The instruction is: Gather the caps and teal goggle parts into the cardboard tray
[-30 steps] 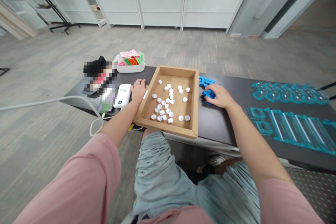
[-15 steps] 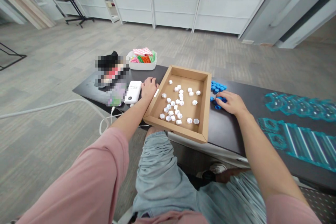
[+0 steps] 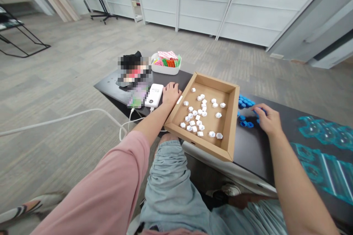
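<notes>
My left hand (image 3: pixel 171 93) lies flat on the table, fingers stretched out, between the white power bank (image 3: pixel 154 95) and the left wall of a shallow cardboard box (image 3: pixel 176 129). In the box are several small white hexagonal pieces (image 3: pixel 204 113), scattered, some with their hollow side up. To the right of the box my right hand (image 3: pixel 267 119) is pinched on a small blue hexagonal piece (image 3: pixel 263 110), mostly hidden by the fingers. Just left of that hand, several blue hexagonal pieces (image 3: pixel 245 101) stand grouped, with a few looser ones (image 3: pixel 246 123) nearer me.
Transparent teal plastic parts (image 3: pixel 325 132) lie on the black table (image 3: pixel 252 154) at the right. A white bin (image 3: pixel 166 69) of colourful items stands at the back left, beside a blurred-out pile. White cables (image 3: pixel 129 119) hang over the front edge. Another person's foot (image 3: pixel 30 205) shows lower left.
The view has swung left. My right hand has drawn slightly right and towards me from the blue pieces, its fingers now pinched together. My left hand stays in place.
</notes>
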Tool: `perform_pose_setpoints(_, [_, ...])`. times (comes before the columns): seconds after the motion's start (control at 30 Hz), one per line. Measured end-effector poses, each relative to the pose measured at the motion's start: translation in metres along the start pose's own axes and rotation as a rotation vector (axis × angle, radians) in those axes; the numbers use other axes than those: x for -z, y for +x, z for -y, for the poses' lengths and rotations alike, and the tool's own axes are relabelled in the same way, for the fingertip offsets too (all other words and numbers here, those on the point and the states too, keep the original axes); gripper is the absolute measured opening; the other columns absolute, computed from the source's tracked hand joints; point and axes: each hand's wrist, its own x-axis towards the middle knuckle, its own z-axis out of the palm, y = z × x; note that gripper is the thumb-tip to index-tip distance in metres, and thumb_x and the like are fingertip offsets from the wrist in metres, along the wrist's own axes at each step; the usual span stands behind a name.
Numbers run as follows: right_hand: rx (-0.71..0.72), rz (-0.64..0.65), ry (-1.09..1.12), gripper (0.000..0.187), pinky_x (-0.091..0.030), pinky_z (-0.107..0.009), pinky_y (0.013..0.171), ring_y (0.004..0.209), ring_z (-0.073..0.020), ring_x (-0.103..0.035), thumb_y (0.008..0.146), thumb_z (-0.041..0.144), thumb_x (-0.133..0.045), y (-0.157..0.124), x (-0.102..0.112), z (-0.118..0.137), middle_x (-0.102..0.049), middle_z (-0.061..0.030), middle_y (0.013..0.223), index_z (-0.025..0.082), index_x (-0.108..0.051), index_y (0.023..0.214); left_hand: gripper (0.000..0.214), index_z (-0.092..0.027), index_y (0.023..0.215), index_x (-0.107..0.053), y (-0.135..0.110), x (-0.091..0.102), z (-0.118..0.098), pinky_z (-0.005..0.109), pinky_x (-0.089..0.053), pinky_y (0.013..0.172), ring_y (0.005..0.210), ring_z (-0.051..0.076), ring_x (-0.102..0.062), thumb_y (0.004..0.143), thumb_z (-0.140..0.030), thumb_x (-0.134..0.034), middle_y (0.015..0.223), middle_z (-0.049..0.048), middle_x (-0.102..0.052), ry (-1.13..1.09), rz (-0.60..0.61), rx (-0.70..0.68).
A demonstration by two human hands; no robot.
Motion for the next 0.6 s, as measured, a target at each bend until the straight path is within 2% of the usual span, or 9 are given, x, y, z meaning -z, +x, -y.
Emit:
perform_pose_setpoints(0.23, [-0.034, -0.062, 0.099, 0.038, -0.052, -0.049, 0.077, 0.071, -0.0293, -0.061, 0.08, 0.065, -0.068, 0.015, 0.001, 0.026, -0.072, -0.0102, 0.074, 0.031, -0.063, 0.065, 0.05, -0.026, 0.159, -0.068, 0.0, -0.002, -0.001, 0.049, -0.048, 0.132, 0.163, 0.03, -0.057, 0.113, -0.027, -0.047, 0.177, 0.0158, -0.064, 0.003, -0.006, -0.013])
perform_pose_setpoints(0.37, [0.096, -0.07, 0.22, 0.036, -0.052, -0.046, 0.076, 0.072, -0.0287, -0.063, 0.085, 0.061, -0.07, 0.027, -0.011, 0.066, -0.072, -0.0099, 0.076, 0.029, -0.07, 0.07, 0.049, -0.025, 0.158, -0.069, 0.0, -0.003, -0.002, 0.05, -0.048, 0.133, 0.164, 0.03, -0.057, 0.114, -0.028, -0.047, 0.178, 0.016, -0.064, -0.011, -0.012, -0.011])
perform_pose_setpoints(0.43, [0.21, 0.046, 0.247, 0.037, -0.054, -0.044, 0.078, 0.075, -0.0277, -0.065, 0.09, 0.061, -0.071, 0.032, -0.024, 0.094, -0.074, -0.0094, 0.079, 0.027, -0.074, 0.074, 0.049, -0.025, 0.157, -0.069, 0.0, -0.002, -0.002, 0.051, -0.048, 0.133, 0.163, 0.03, -0.057, 0.114, -0.027, -0.048, 0.177, 0.0161, -0.065, -0.015, -0.015, -0.013])
perform_pose_setpoints(0.53, [0.363, 0.303, 0.231, 0.039, -0.056, -0.039, 0.077, 0.075, -0.024, -0.067, 0.1, 0.061, -0.071, 0.036, -0.053, 0.138, -0.078, -0.0067, 0.083, 0.025, -0.079, 0.086, 0.048, -0.026, 0.157, -0.069, -0.001, -0.001, -0.002, 0.05, -0.049, 0.133, 0.162, 0.03, -0.058, 0.114, -0.027, -0.048, 0.175, 0.0161, -0.066, -0.01, -0.019, -0.021])
perform_pose_setpoints(0.6, [0.457, 0.436, 0.188, 0.037, -0.06, -0.039, 0.081, 0.078, -0.0243, -0.072, 0.105, 0.059, -0.071, 0.038, -0.073, 0.161, -0.082, -0.006, 0.089, 0.026, -0.083, 0.095, 0.048, -0.027, 0.157, -0.069, -0.001, 0.0, -0.002, 0.05, -0.05, 0.133, 0.161, 0.03, -0.059, 0.114, -0.028, -0.049, 0.174, 0.0157, -0.067, -0.002, -0.024, -0.025])
